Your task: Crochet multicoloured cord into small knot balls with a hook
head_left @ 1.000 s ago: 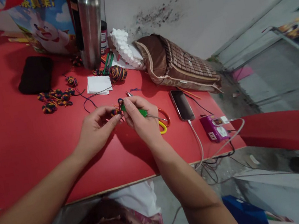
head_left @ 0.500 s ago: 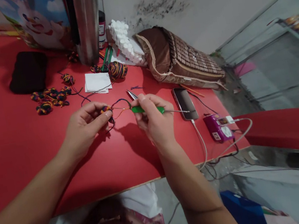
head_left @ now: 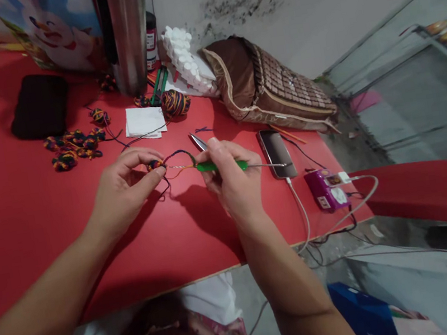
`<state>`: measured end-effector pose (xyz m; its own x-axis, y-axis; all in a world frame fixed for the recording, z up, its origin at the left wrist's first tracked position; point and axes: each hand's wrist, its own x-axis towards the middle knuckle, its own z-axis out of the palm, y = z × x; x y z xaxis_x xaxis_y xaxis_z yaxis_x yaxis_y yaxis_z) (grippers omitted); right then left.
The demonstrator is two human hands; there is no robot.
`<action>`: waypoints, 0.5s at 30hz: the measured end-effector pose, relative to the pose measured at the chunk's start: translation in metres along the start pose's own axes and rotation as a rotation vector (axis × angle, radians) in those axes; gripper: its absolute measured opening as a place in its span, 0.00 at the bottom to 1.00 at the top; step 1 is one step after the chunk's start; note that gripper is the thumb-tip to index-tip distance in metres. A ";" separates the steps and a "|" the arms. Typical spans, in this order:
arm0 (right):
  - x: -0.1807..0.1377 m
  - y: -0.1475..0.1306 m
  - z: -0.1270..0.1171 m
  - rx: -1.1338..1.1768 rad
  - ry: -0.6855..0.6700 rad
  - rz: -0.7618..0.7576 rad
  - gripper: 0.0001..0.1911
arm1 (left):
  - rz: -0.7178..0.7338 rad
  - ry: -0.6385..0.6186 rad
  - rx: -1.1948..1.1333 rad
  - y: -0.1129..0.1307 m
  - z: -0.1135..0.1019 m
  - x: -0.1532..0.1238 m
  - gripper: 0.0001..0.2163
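My left hand (head_left: pixel 127 185) pinches a small multicoloured crochet piece (head_left: pixel 154 166) between thumb and fingers. A dark loose yarn end hangs below it. In my right hand (head_left: pixel 233 174) is a green-handled crochet hook (head_left: pixel 205 167), its thin tip pointing left, just short of the piece, and its other metal end pointing right. A strand of yarn (head_left: pixel 179 152) arches from the piece to my right fingers. Behind those fingers a pointed metal blade (head_left: pixel 197 141) sticks out; whether I hold it or it lies on the table cannot be made out.
Several crocheted pieces (head_left: pixel 76 145), a yarn ball (head_left: pixel 176 103), white paper (head_left: pixel 144 122) and a black pouch (head_left: pixel 39 106) lie beyond my hands on the red table (head_left: pixel 168 244). A steel flask (head_left: pixel 130 35) and a brown bag (head_left: pixel 269 78) stand behind. A charging phone (head_left: pixel 277 153) lies right.
My left hand and the crochet piece have shifted slightly left. The hook's thin tip now shows a little apart from the piece. My right hand has barely moved.
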<state>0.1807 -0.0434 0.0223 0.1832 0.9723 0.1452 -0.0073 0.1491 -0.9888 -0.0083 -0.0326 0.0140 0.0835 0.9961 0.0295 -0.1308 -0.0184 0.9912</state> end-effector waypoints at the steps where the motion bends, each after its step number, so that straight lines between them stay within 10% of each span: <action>1: -0.002 0.000 0.000 -0.040 0.008 -0.041 0.25 | 0.030 -0.014 0.017 0.000 -0.001 0.000 0.05; 7: -0.006 0.003 0.001 -0.251 0.083 -0.276 0.18 | 0.057 -0.176 0.001 -0.006 -0.001 -0.003 0.05; 15: -0.009 0.007 0.006 -0.084 -0.046 -0.208 0.16 | 0.444 0.023 0.460 -0.009 0.008 -0.018 0.04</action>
<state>0.1735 -0.0499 0.0148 0.1276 0.9295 0.3459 0.1087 0.3336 -0.9364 -0.0010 -0.0512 0.0051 0.0969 0.8865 0.4524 0.2898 -0.4600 0.8393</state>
